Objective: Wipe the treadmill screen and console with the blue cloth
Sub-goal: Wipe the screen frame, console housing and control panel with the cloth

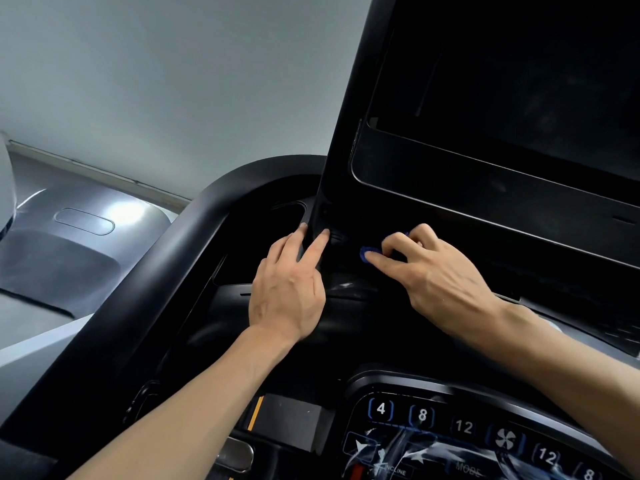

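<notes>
The black treadmill screen (pixel 519 98) rises at the upper right, dark and tilted. Below it the console (pixel 433 431) shows lit number buttons. My right hand (pixel 440 275) holds the bunched blue cloth (pixel 369 252) against the black panel just under the screen's lower left corner; only small bits of cloth show between its curled fingers and thumb. My left hand (pixel 291 289) rests beside it on the lower left edge of the screen housing, its fingers straight and spread around the edge.
A thick black curved handrail (pixel 194 230) sweeps around the left side. Beyond it lie a grey motor cover (pixel 86 244) and a pale wall. A yellow-edged black block (pixel 287 417) sits left of the console buttons.
</notes>
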